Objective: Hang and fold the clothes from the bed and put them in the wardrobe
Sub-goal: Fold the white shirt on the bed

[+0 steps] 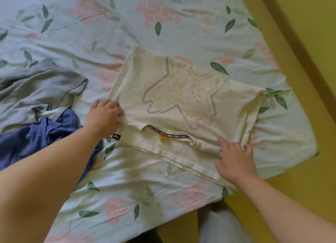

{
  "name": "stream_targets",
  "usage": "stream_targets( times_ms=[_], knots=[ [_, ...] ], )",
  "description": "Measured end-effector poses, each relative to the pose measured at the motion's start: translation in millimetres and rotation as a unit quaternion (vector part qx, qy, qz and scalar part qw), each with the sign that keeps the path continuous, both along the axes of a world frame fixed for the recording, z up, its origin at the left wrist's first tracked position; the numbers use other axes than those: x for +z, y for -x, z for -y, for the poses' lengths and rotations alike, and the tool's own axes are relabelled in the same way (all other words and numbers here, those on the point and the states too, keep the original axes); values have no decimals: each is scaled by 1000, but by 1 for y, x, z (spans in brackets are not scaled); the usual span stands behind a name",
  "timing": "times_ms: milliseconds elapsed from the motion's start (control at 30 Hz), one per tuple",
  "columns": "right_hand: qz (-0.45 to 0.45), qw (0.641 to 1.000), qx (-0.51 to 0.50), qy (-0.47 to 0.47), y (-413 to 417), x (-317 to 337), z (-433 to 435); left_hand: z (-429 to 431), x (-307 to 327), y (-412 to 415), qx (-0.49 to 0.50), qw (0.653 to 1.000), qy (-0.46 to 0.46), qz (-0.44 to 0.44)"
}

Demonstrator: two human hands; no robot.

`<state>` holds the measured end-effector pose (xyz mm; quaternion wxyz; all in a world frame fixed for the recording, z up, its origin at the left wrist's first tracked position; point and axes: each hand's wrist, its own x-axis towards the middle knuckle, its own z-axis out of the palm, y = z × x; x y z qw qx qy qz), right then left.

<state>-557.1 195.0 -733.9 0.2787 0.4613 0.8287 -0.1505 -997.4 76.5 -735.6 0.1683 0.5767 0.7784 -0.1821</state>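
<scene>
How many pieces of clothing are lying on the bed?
3. The T-shirt lies spread in the middle. A grey garment is bunched at the left. A blue garment touches it, nearer the person. Others may be hidden in that pile.

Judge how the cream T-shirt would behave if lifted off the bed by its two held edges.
Probably floppy: the cream T-shirt bunches where the right hand pinches it, so it would likely sag between grips. Likely light: the thin fabric lies flat on the floral bedsheet. Its folds may slip open; the left hand grips its other edge.
</scene>
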Motion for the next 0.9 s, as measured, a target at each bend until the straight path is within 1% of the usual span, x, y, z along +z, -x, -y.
stream_targets(
  times_ms=[67, 133, 167, 233, 267, 300, 367, 467, 633, 767, 900],
  knots=[
    [-32, 999, -35, -23, 19, 0, -1, -3, -2, -12, -44, 998, -37, -22],
    [-91, 995, -20, -19, 35, -1, 3, -6, -2, -24, -129, 989, -75, 1],
    [-117, 993, -3, 6, 40, -1, 6, -6, -2, -28, -182, 981, -68, 13],
    [-124, 989, 40, 62, 47, -2, 18, -3, -2, -32, -254, 967, 3, 17],
    [-114, 989, 53, 81, 48, -4, 26, -1, -2, -32, -263, 964, 36, 6],
    [-103, 989, 62, 86, 48, -5, 33, 0, -1, -33, -258, 965, 44, -2],
    [-95, 992, 65, 56, 50, -8, 41, 1, 2, -33, -249, 968, 16, 1],
    [-96, 993, 58, 24, 59, -8, 45, 4, 3, -31, -264, 964, -35, 9],
    [-122, 983, 134, 17, 56, -4, 52, 7, 4, -24, -308, 947, -83, 34],
    [-156, 972, 176, 5, 48, 0, 63, 10, 6, -22, -325, 942, -75, 31],
    [-157, 972, 177, -1, 51, -8, 75, 12, 4, -24, -317, 947, -55, 26]
  ],
)
